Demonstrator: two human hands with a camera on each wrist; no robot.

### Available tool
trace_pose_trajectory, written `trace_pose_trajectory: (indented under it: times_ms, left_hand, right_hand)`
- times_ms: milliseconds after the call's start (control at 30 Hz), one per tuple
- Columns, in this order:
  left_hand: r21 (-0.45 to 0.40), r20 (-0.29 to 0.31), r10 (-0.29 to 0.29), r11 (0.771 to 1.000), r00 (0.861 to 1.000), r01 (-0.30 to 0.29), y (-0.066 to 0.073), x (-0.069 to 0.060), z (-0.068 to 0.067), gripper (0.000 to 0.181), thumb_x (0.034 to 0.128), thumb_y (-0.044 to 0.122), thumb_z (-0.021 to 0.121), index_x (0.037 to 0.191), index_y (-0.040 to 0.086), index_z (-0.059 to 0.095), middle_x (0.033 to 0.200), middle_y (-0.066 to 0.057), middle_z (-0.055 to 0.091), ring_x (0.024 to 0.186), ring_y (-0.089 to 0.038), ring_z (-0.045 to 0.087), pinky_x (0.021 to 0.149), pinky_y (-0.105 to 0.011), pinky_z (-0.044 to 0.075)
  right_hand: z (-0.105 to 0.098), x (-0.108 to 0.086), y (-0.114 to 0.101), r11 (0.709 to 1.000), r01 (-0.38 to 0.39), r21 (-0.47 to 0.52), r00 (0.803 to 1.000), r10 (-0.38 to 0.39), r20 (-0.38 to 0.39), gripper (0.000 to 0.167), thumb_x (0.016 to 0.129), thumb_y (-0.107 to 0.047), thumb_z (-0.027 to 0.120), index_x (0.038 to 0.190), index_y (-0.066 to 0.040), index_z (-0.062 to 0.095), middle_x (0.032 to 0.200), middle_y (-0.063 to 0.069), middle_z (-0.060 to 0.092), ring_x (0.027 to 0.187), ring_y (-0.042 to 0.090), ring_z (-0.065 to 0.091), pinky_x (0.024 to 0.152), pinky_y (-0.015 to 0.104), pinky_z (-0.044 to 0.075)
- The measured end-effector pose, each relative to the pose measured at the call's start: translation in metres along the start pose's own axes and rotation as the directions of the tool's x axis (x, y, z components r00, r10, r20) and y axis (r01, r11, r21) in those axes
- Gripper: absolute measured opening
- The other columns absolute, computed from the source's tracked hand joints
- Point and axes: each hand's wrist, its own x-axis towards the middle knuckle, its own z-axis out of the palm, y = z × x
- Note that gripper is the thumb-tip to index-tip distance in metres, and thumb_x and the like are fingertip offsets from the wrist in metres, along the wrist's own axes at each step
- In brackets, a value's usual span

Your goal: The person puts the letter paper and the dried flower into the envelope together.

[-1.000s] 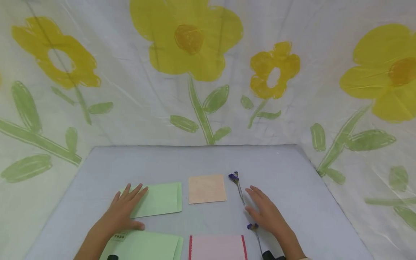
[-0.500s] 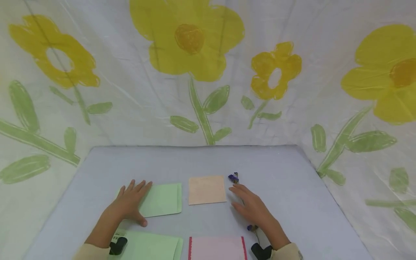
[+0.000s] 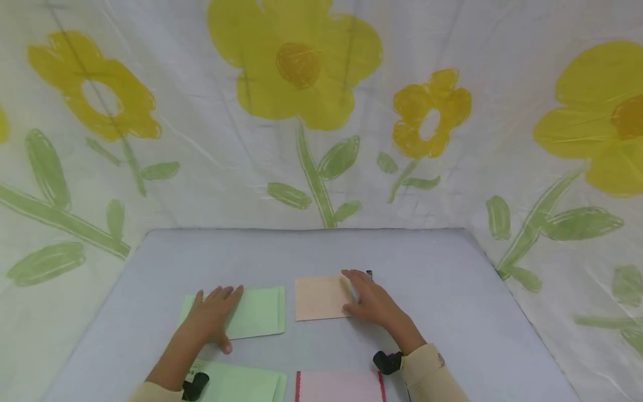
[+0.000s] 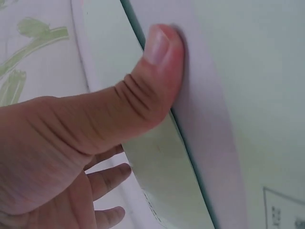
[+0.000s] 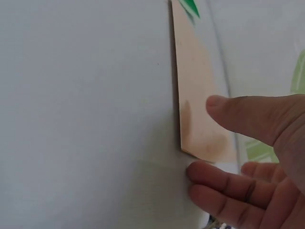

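My left hand (image 3: 213,315) rests with spread fingers on the far light green envelope (image 3: 258,312), its thumb over the near edge. The left wrist view shows that thumb (image 4: 159,71) bent across the envelope's edge (image 4: 167,162) and fingers on the other side. Over the right end of a peach-coloured square card (image 3: 318,298) reaches my right hand (image 3: 374,304). In the right wrist view the thumb (image 5: 238,110) is above the card (image 5: 195,81), while the other fingers (image 5: 228,186) are past its corner. A dried purple flower (image 3: 369,274) is mostly hidden behind this hand.
A second light green envelope (image 3: 241,384) lies nearest me on the left. Beside it is a pink card with red side edges (image 3: 340,387). Grey-white tabletop (image 3: 452,312) extends to the right, and a flower-painted curtain (image 3: 226,206) hangs behind the table.
My right hand has moved left, from beside the dried flowers to the peach card's right edge. The left hand has shifted slightly right on the far envelope.
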Motion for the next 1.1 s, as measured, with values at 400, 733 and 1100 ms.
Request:
trace_pose_trajectory:
  times_ms: [400,733,1100]
  left_hand:
    - [0.050,0.018,-0.035,0.998,0.999,0.034,0.016,0.000,-0.003,0.127,0.0409,0.023,0.101,0.148,-0.005,0.040,0.144,-0.034,0.043,0.132,-0.054,0.039,0.101,-0.078,0.023]
    - [0.051,0.004,-0.035,0.998,0.999,0.034,0.017,0.000,-0.006,0.128,0.0402,0.022,0.101,0.148,-0.006,0.039,0.145,-0.033,0.043,0.132,-0.054,0.039,0.101,-0.077,0.026]
    - [0.026,0.004,-0.044,0.999,0.999,0.043,0.017,-0.001,-0.005,0.127,0.0402,0.019,0.102,0.147,-0.007,0.039,0.144,-0.034,0.043,0.132,-0.054,0.039,0.101,-0.076,0.026]
  right_hand:
    - [0.011,0.023,-0.002,0.995,-0.102,0.018,0.992,0.101,0.073,0.081,0.081,-0.007,0.080,0.151,-0.007,0.041,0.135,0.018,0.058,0.120,0.033,0.057,0.098,0.050,0.047]
    - [0.002,0.018,0.004,0.928,-0.159,0.336,0.984,0.176,-0.021,0.010,0.090,-0.002,0.068,0.099,-0.006,0.072,0.078,-0.001,0.060,0.069,0.015,0.054,0.059,0.030,0.048]
    - [0.012,0.014,-0.005,0.818,-0.114,0.565,0.993,0.080,0.084,0.015,0.091,-0.001,0.067,0.105,0.005,0.068,0.071,0.002,0.061,0.058,0.015,0.056,0.051,0.029,0.049]
